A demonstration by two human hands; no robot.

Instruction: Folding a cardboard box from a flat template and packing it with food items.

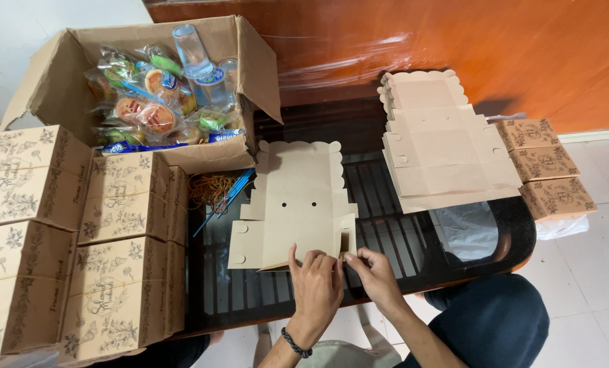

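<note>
My left hand (316, 285) and right hand (374, 276) both pinch the near edge of a flat cardboard box blank (296, 204) lying on the dark glass counter (386, 225). To my left stand stacked printed boxes (72, 238) and an open carton (158, 88) full of wrapped snacks. A pile of unfolded blanks (440, 143) lies farther right.

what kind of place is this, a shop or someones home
Likely a home set up for packing gift boxes: a dark glass table on tiled floor, a stack of flat box blanks, and a carton of snacks.
</note>
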